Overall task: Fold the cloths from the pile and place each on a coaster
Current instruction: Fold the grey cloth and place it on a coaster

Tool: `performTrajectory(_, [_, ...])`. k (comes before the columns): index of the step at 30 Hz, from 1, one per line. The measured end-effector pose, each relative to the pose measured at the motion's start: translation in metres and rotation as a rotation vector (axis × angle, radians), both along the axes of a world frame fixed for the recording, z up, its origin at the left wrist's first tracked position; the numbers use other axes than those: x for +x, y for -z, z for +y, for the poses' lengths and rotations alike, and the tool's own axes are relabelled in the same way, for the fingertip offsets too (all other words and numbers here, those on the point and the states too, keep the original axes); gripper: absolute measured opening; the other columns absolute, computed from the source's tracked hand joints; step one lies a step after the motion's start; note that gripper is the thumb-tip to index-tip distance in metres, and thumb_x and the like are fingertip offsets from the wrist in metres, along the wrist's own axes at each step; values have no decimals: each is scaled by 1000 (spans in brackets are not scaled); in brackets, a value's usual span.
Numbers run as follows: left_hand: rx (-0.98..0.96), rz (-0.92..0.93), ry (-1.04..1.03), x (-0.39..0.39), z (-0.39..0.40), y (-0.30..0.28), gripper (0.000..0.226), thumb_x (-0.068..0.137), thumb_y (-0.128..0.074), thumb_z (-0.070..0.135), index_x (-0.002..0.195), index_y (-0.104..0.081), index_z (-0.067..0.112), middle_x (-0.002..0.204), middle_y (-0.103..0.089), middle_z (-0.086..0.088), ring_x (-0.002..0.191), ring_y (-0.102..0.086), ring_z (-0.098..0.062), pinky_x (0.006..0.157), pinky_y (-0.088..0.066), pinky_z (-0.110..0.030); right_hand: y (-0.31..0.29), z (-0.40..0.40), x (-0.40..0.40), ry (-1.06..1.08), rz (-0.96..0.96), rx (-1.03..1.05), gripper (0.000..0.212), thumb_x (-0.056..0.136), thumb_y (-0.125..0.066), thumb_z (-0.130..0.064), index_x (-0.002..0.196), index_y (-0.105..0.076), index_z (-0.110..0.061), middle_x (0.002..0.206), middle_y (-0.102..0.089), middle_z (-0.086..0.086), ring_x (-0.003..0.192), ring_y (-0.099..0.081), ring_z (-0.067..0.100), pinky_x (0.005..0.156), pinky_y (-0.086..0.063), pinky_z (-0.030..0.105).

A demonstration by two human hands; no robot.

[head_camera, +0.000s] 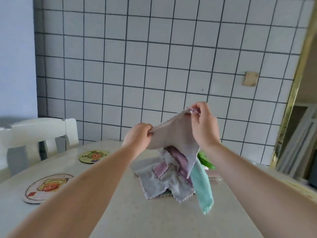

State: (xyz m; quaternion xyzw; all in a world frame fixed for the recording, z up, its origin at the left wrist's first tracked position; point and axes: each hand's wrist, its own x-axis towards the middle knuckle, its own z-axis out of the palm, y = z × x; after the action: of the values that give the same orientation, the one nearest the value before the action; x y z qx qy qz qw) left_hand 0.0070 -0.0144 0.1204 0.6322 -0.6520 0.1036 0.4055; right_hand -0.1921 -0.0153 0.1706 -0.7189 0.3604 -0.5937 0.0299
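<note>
Grey cloth (175,134) pinched aloft by left hand (137,136) and right hand (204,124); coaster lettering illegible.

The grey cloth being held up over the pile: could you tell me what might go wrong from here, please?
1. The grey cloth hangs from corner pinches by the left hand and right hand; a slip would drop it onto the pile.
2. Its lower edge lies close to the teal cloth, which might get dragged along.
3. Both coasters sit far to the left, so the carry could loosen the fold.

Left grip (140,134), right grip (202,124) pinching (both raised).
</note>
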Motion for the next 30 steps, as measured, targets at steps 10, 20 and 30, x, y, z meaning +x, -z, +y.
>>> performTrajectory(10, [-95, 184, -147, 58, 3, -39, 17, 93, -43, 16, 93, -60, 16, 83, -65, -6, 74, -59, -27, 67, -49, -36, -29, -23, -4, -5, -81, 25, 16, 95, -42, -13, 104, -55, -14, 90, -59, -4, 82, -52, 15, 62, -35, 22])
performTrajectory(20, [-207, 60, -210, 110, 12, -90, 20, 91, -49, 18, 94, -68, 20, 102, -64, -4, 90, -58, -23, 75, -47, -34, -55, -56, 21, -7, -33, 212, 17, 93, -40, -10, 100, -53, -17, 88, -56, -2, 72, -51, 19, 50, -34, 23])
performTrajectory(30, [-257, 420, 20, 110, 89, -62, 20, 92, -54, 29, 92, -62, 12, 71, -56, 1, 63, -50, -13, 59, -40, -23, -1, -16, 7, -55, -3, 147, 9, 90, -57, -26, 92, -63, -19, 81, -62, -2, 75, -55, 16, 62, -41, 23])
